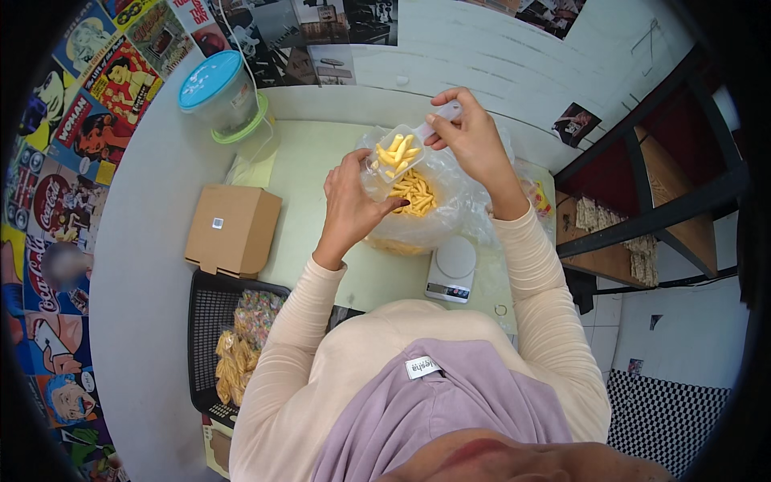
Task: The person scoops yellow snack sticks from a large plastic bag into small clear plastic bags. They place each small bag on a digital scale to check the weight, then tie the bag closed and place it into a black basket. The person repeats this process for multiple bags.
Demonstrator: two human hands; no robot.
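My right hand [468,134] grips the handle of a translucent plastic scoop [420,132]. Yellow stick-shaped snacks [400,152] lie in the scoop, which tilts toward my left hand [350,203]. Between the thumb and fingers of that left hand is a small clear plastic bag [374,184], its mouth against the scoop's front edge; its outline is partly hard to make out. Below both hands stands a large clear plastic bag [461,208], open at the top, with many more yellow snack sticks [418,196] inside.
A white digital kitchen scale [455,259] sits on the pale green table [313,175] near my body. To the left are a cardboard box [232,229], a black plastic basket [202,337] of bagged snacks, and a blue-lidded tub [211,81]. A dark-framed shelf [650,214] stands right.
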